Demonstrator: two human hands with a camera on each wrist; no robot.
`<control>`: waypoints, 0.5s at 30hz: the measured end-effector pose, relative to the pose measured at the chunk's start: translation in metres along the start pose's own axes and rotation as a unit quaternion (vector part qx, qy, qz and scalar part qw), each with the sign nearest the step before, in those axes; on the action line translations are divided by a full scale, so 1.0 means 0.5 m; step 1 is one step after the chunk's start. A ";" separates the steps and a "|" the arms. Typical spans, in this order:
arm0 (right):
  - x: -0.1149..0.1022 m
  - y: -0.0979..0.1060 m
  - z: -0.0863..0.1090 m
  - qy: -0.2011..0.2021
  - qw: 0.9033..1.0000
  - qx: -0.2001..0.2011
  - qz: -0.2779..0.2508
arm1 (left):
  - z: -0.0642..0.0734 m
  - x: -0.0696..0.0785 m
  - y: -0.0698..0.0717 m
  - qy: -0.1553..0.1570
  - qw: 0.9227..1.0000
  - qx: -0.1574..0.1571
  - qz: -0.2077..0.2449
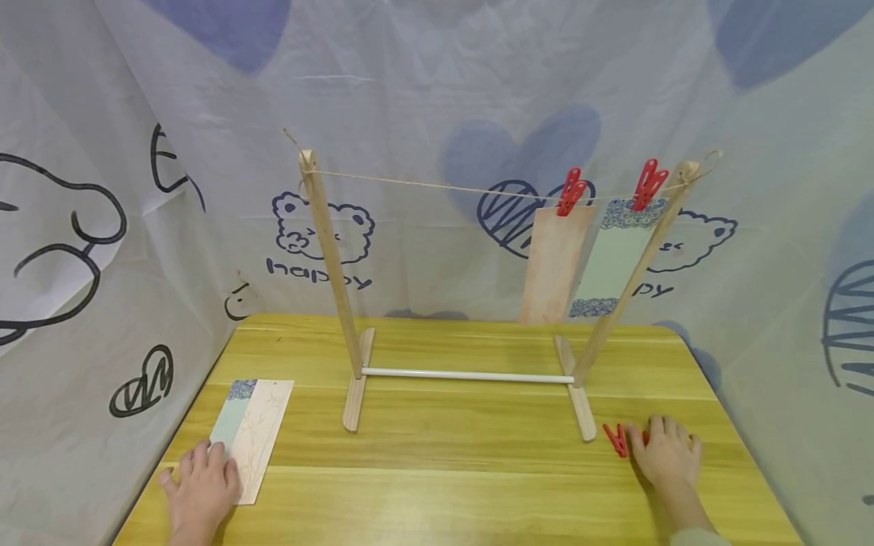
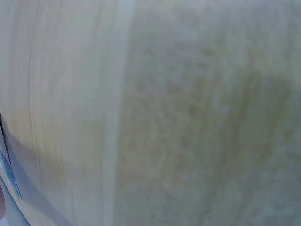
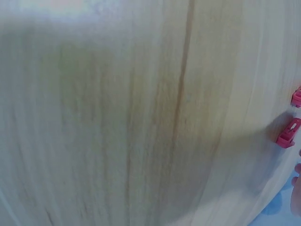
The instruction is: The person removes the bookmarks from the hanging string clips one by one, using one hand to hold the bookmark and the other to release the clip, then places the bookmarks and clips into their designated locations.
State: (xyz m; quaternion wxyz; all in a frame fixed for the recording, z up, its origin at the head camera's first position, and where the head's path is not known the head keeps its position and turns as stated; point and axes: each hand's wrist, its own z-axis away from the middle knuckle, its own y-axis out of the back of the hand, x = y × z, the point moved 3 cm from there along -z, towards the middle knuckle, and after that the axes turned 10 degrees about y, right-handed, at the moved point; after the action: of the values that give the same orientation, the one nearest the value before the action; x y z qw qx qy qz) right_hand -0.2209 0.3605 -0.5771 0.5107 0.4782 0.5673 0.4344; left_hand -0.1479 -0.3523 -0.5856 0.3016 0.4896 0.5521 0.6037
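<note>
Head: left hand [image 1: 202, 485] rests, loosely spread, on paper strips [image 1: 265, 425]; right hand [image 1: 668, 456] is at a red clip [image 1: 645, 437] — grip cannot be told. Apparently gathering; next calls for raising strip and clip to the line [image 1: 410, 182]. Left wrist: blurred tabletop [image 2: 188, 117]. Right wrist: two clips [image 3: 287, 136] near fingers [image 3: 297, 197].

Red clothespins [image 1: 570, 199], pastel cards [image 1: 234, 421], yellow wood-grain table [image 1: 437, 447].
Hanging mint card [image 1: 612, 262]: blue floral bands top and bottom. Hanging peach card [image 1: 554, 262]: faint mottling. Cream-pink card [image 1: 262, 432] on table: fine branch print. From here, backdrop cloth [image 1: 410, 98] reads grey-white, blue hearts, line-drawn bears.
</note>
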 end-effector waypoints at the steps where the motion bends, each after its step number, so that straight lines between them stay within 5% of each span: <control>1: -0.001 0.002 0.000 0.002 1.000 0.004 -0.003 | -0.001 0.002 0.001 0.000 1.000 -0.001 0.001; 15: -0.019 0.037 -0.014 0.029 0.999 0.029 -0.010 | -0.020 0.045 0.012 -0.015 1.000 0.021 0.010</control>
State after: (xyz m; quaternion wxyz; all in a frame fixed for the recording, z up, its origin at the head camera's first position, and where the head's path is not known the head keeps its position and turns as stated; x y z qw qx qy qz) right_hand -0.2259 0.3543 -0.5569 0.4847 0.4742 0.5990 0.4259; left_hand -0.1637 -0.3366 -0.5731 0.2938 0.5105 0.5554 0.5871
